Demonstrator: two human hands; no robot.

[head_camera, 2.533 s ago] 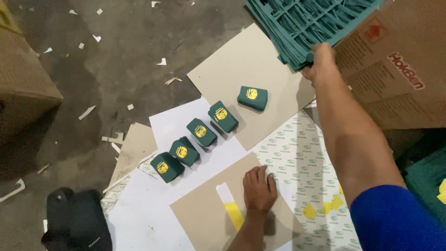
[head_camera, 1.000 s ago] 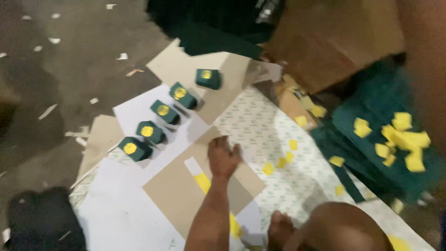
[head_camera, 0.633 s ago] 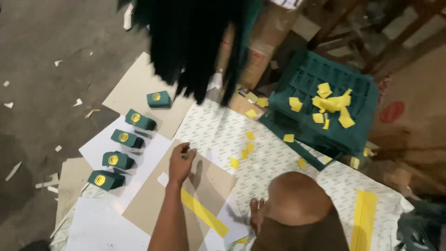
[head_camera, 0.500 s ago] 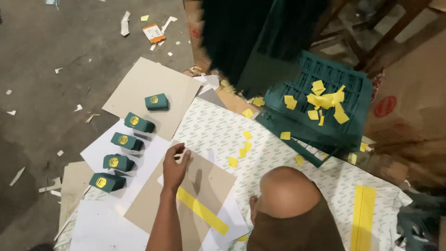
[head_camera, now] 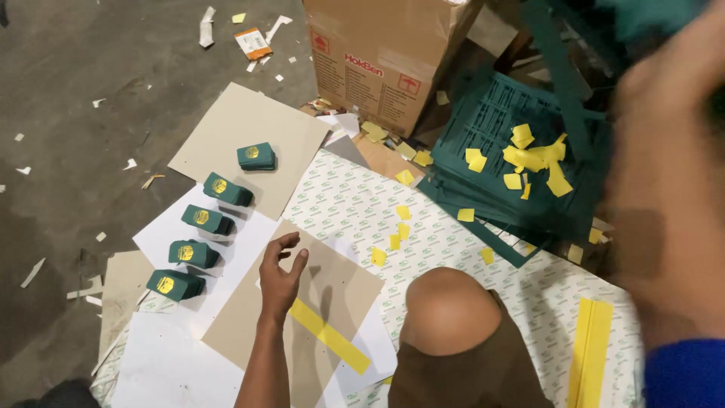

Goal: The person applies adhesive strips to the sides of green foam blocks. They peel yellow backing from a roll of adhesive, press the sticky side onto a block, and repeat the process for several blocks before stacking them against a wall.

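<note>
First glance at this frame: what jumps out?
A curved row of five small dark green stacks with yellow emblems lies at left on white and grey sheets. The left hand hovers over a brown cardboard sheet with a yellow strip. At right, yellow scraps litter green slatted panels; the right hand is a close blur.

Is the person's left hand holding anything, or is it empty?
Empty. The left hand hovers over a brown cardboard sheet with fingers loosely curled and nothing between them.
</note>
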